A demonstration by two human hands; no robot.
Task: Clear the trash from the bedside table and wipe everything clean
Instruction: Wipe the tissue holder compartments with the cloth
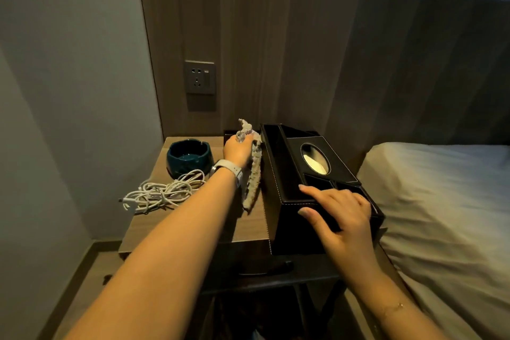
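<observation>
On the worktop [193, 229], the ashtray [189, 155] sits at the back left with the coiled cable [162, 193] just before it. The cloth [253, 174] lies between these and the tissue box [309, 174] at right. The bed [441, 201] lies right of the worktop, the wall socket [200, 77] behind it.

Your two hands are working at the bedside table [193, 226].
Your left hand [238, 151] is gripping a rag [255, 174] beside the black organizer box [309, 174]; your right hand [340, 215] is resting on its near end.
</observation>
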